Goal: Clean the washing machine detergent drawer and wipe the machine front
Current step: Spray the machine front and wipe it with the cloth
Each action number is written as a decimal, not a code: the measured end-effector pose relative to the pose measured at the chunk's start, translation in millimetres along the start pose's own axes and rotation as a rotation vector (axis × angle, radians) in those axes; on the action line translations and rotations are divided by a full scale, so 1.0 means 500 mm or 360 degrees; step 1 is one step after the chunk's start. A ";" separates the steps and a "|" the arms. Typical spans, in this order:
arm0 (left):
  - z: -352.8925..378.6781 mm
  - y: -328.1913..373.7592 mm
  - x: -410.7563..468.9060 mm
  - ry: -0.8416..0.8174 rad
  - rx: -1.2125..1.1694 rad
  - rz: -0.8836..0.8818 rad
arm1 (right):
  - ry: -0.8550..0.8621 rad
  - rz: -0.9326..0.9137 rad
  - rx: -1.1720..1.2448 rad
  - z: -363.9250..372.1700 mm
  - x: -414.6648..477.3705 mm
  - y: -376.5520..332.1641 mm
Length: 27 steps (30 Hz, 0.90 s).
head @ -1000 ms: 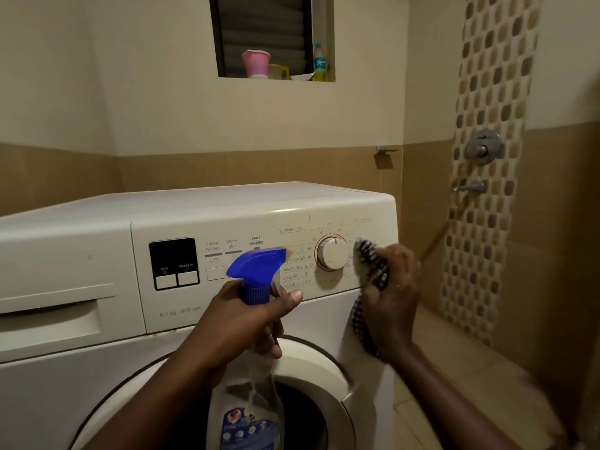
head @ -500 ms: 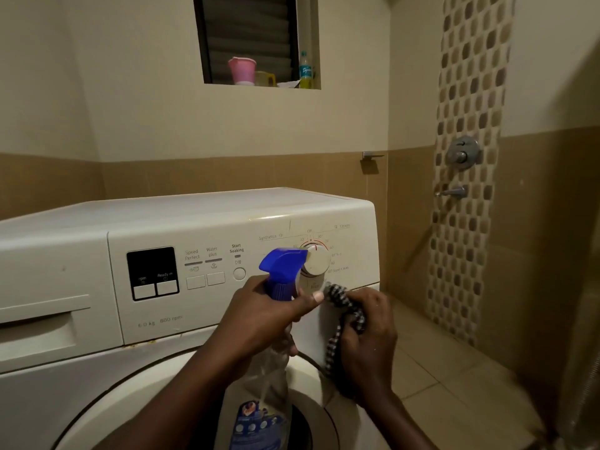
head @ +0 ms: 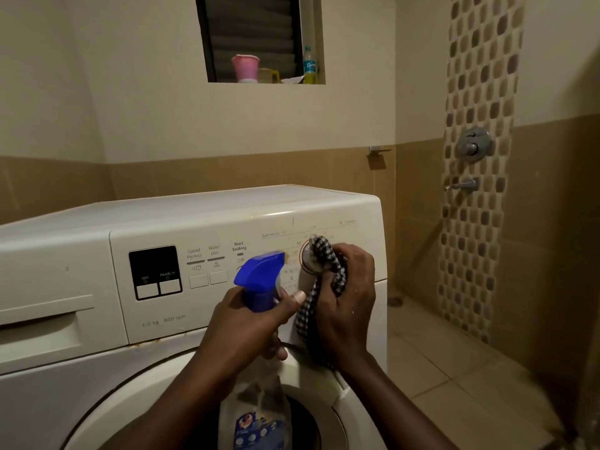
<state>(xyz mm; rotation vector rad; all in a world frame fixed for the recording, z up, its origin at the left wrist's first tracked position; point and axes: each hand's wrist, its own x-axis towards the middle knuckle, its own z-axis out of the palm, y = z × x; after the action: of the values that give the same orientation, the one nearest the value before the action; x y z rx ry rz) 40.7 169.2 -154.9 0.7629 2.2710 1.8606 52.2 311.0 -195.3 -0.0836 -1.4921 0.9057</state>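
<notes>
A pink cup (head: 245, 68), a yellow container (head: 271, 76) and a clear bottle (head: 309, 64) stand in a louvred window recess (head: 250, 24). A metal bracket (head: 378, 151) sits on the brown wall tiles. A pebble mosaic strip (head: 477, 76) carries a round shower valve (head: 473, 143) above a tap (head: 462, 185), over the tiled floor (head: 454, 368).

Left hand (head: 250, 323): bare, thumbnail (head: 298, 297) in plain sight.
Right hand (head: 350, 300): bare, tiny specks dotted across its back.
Left forearm (head: 181, 394): bare, uncovered.
Right forearm (head: 389, 404): bare too.
</notes>
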 end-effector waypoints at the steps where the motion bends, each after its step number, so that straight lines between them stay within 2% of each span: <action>1: -0.008 0.002 -0.002 0.0023 -0.0022 -0.0012 | -0.0001 -0.0037 -0.0031 0.006 0.014 -0.005; 3: -0.024 0.008 -0.005 0.0057 -0.0041 -0.0021 | -0.0111 -0.0218 -0.0178 0.007 0.047 -0.012; 6: -0.038 0.007 -0.007 0.0072 -0.0029 -0.0031 | -0.0385 -0.0701 -0.0583 0.007 0.081 -0.012; 8: -0.041 0.003 -0.008 0.0082 -0.0030 -0.0038 | -0.0453 -0.0942 -0.0751 0.006 0.075 -0.001; 12: -0.046 0.004 -0.008 0.0096 -0.0046 -0.0009 | -0.0649 -0.1109 -0.0836 -0.015 0.069 -0.008; 14: -0.049 0.008 -0.007 0.0096 -0.0033 0.0005 | -0.0768 -0.0963 -0.0834 -0.011 0.102 -0.048; 16: -0.049 0.008 -0.009 0.0091 -0.0025 0.0014 | -0.0746 -0.0696 -0.0856 -0.002 0.144 -0.079; 18: -0.049 0.007 -0.013 0.0067 -0.0028 0.0016 | -0.0620 -0.0490 -0.0843 -0.009 0.167 -0.073; 20: -0.053 0.005 -0.016 0.0042 -0.0011 -0.0006 | -0.0450 -0.0370 -0.0642 -0.028 0.149 -0.038; 23: -0.059 0.003 -0.018 0.0033 -0.0028 -0.0023 | -0.0081 -0.0028 -0.0267 -0.035 0.058 0.010; 25: -0.058 0.001 -0.017 0.0051 -0.0041 -0.0003 | 0.0122 0.0179 -0.0198 -0.016 -0.003 0.025; 27: -0.056 -0.004 -0.017 0.0061 -0.0047 0.0017 | 0.0164 0.0224 -0.0190 0.006 -0.050 0.031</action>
<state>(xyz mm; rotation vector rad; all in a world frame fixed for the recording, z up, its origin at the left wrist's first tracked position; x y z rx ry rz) 36.6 140.6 -151.7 0.7435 2.2605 1.9255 46.7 306.2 -224.2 -0.3215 -1.4566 0.9107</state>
